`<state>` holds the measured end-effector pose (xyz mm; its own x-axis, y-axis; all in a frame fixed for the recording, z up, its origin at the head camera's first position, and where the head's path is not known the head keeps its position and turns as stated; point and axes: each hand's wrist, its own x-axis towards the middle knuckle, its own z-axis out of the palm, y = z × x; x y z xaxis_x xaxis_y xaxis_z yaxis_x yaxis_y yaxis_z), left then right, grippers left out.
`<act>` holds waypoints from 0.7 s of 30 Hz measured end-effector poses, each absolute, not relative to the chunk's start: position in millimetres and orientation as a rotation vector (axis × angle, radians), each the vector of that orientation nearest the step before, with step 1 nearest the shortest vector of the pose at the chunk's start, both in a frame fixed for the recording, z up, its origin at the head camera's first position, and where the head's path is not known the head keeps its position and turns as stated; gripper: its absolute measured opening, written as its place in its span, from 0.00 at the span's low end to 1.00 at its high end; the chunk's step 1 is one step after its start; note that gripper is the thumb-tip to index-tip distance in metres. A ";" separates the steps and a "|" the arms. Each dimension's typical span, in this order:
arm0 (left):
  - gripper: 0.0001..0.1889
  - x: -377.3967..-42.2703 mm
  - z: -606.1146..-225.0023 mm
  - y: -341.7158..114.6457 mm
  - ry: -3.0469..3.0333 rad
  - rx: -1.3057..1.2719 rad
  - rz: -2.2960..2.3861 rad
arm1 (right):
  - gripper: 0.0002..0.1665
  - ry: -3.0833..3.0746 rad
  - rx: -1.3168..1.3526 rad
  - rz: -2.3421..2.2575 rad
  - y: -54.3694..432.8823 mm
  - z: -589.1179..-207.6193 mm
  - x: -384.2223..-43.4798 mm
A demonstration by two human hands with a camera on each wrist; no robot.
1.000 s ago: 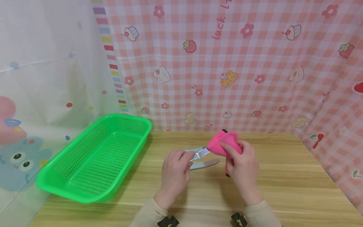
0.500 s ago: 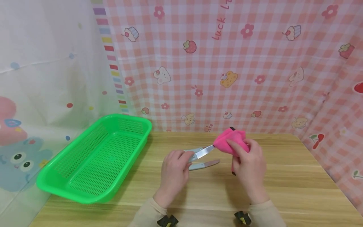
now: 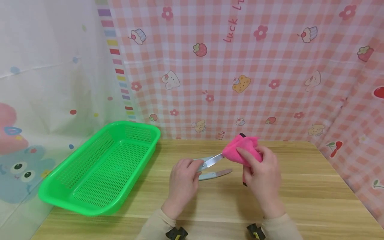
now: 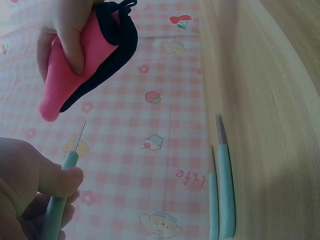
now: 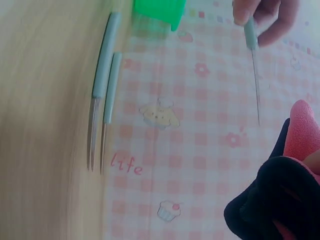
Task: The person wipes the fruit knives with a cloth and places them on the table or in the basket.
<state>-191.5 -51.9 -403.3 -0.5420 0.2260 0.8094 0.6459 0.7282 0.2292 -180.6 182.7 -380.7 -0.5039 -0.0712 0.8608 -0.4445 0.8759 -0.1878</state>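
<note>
In the head view my left hand (image 3: 182, 178) grips a small knife (image 3: 215, 160) by its pale teal handle, blade pointing up and to the right. My right hand (image 3: 264, 178) pinches a folded pink cloth (image 3: 244, 151) with black parts, which overlaps the knife tip in this view. The left wrist view shows a gap between the blade tip and the cloth (image 4: 75, 75), whose other side is black with a thin cord loop. Beyond and beneath the left hand lie two more teal-handled tools: a knife (image 3: 215, 175) nearer me and another (image 3: 203, 159) behind it.
A long green plastic basket (image 3: 97, 210) with perforated sides stands at the left of the wooden table (image 3: 306, 193). A pink checked curtain (image 3: 186, 66) hangs along the back and right, and a white printed sheet (image 3: 54, 83) at the left.
My right hand and the cloth shifted right, baring more of the blade, then came slightly back to the left. My left hand with the knife has stayed almost in place.
</note>
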 end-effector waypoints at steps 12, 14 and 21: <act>0.21 -190.4 -402.7 -52.0 -2.142 -0.648 -0.654 | 0.29 -2.089 0.507 0.486 162.7 -390.0 -178.8; 0.21 -189.8 -402.4 -51.5 -2.143 -0.654 -0.655 | 0.29 -2.091 0.515 0.484 160.5 -391.6 -178.9; 0.21 -188.5 -401.9 -50.0 -2.145 -0.662 -0.650 | 0.30 -2.098 0.521 0.471 154.9 -396.4 -179.9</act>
